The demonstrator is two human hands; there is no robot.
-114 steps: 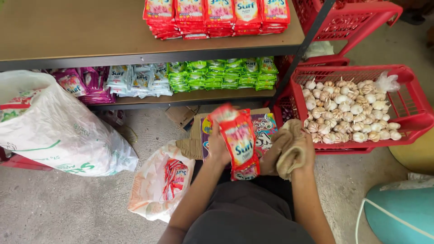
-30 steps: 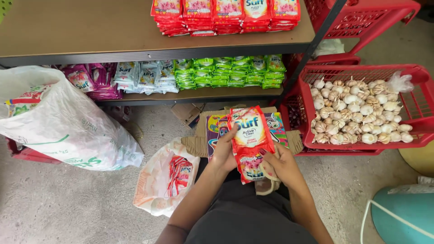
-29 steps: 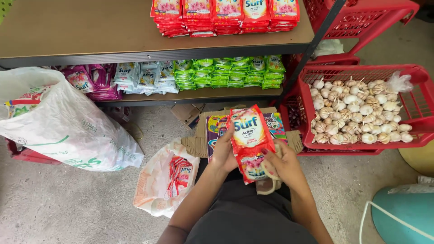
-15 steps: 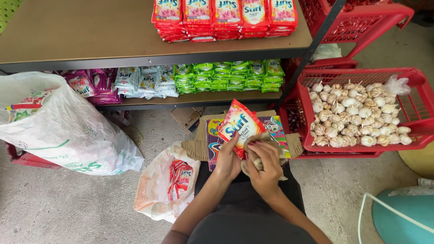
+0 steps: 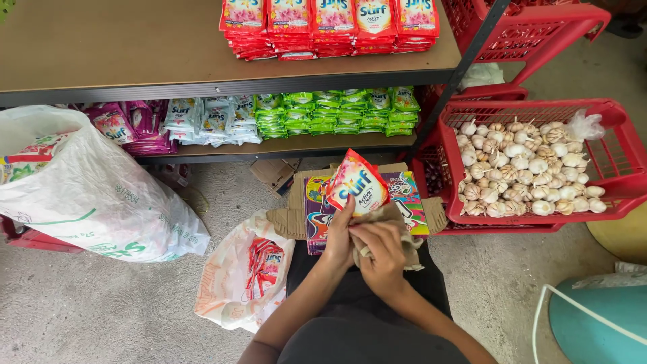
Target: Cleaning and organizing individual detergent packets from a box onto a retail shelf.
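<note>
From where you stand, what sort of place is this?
Probably a small grocery shop or its stockroom: shelves stacked with sachets, a red basket of garlic, and a cardboard box of stock on the floor.

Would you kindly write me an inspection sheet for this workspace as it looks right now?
Surface: concrete floor; open cardboard box before the person.
Job's things: red detergent sachet and beige cloth, both at the hands.
Clutter: white sack; plastic bag holding red packets.
Hands: left hand grips the sachet; right hand on the cloth.
Cables: white cable, right.
Surroundings: shelves of stacked sachets; red crate of garlic.
</note>
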